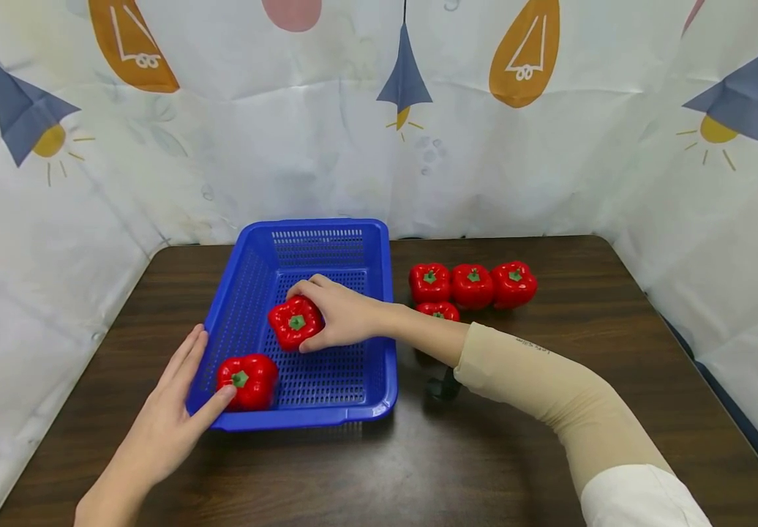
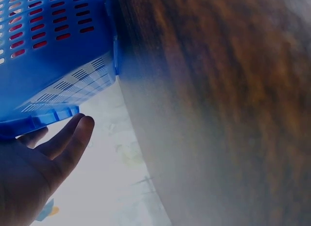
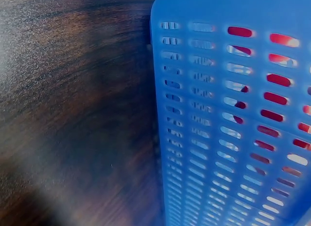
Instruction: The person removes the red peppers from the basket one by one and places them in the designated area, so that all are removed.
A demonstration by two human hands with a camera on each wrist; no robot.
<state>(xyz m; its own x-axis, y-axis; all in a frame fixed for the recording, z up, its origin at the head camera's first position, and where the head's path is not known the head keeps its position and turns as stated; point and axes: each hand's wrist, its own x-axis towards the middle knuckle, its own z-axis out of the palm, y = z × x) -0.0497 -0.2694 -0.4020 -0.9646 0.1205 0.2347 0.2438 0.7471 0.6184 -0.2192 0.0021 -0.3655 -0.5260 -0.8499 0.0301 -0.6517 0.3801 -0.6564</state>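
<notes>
My right hand [image 1: 342, 313] grips a red bell pepper [image 1: 295, 323] with a green stem, inside a blue slotted plastic basket [image 1: 388, 351]. Another red bell pepper [image 1: 257, 380] lies in the basket's front left corner. At the left rim, my left hand [image 1: 171, 417] touches the basket with straight fingers, its thumb reaching over the rim by the corner pepper. In the left wrist view that hand [image 2: 43, 163] is beneath the rim, outside the basket wall [image 2: 53, 60]. The right wrist view shows the basket wall [image 3: 194, 104] with red through its slots; the right hand is hidden there.
To the basket's right, a row of red bell peppers [image 1: 473, 286] stands on the dark wooden table [image 1: 418, 468]. One more pepper [image 1: 438, 311] is partly hidden behind the right forearm. A patterned white cloth [image 1: 326, 161] hangs behind and beside the table.
</notes>
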